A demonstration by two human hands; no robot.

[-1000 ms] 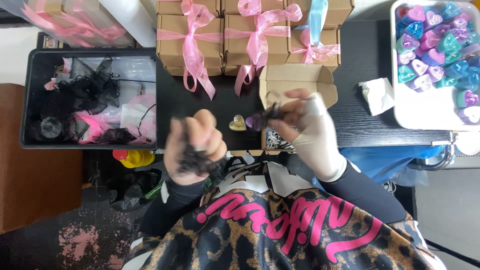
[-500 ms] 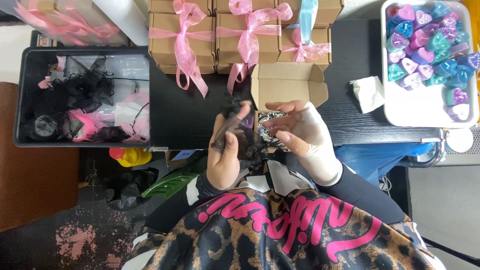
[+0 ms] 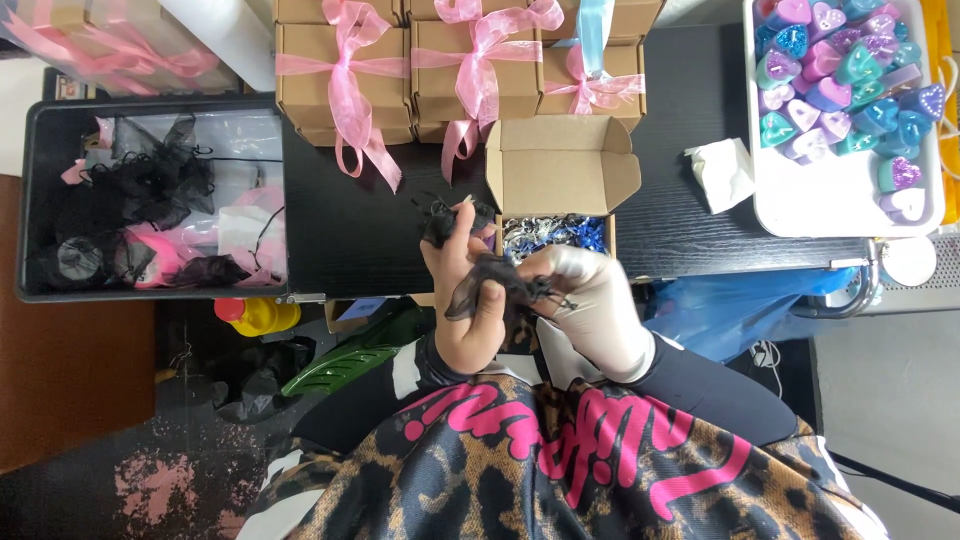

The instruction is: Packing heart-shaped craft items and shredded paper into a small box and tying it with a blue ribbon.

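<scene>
My left hand (image 3: 462, 300) and my right hand (image 3: 590, 300), which wears a pale glove, meet just below the table's front edge. Between them they hold a small black sheer mesh pouch (image 3: 492, 272) with thin black drawstrings. The left fingers pinch its upper end, the right fingers grip the cords at its lower right. Directly behind the hands stands an open brown cardboard box (image 3: 560, 165) with blue and silver shredded filling (image 3: 550, 232) inside.
A black bin (image 3: 40, 200) at the left holds black mesh pouches and pink items. Brown boxes tied with pink ribbon (image 3: 345, 75) line the back. A white tray (image 3: 830, 200) of glittery heart-shaped pieces sits at the right, beside a small white wrapped item (image 3: 722, 170).
My hands have come together from apart and risen toward the open box. The black pouch, earlier bunched in the left hand, is now stretched between both hands.
</scene>
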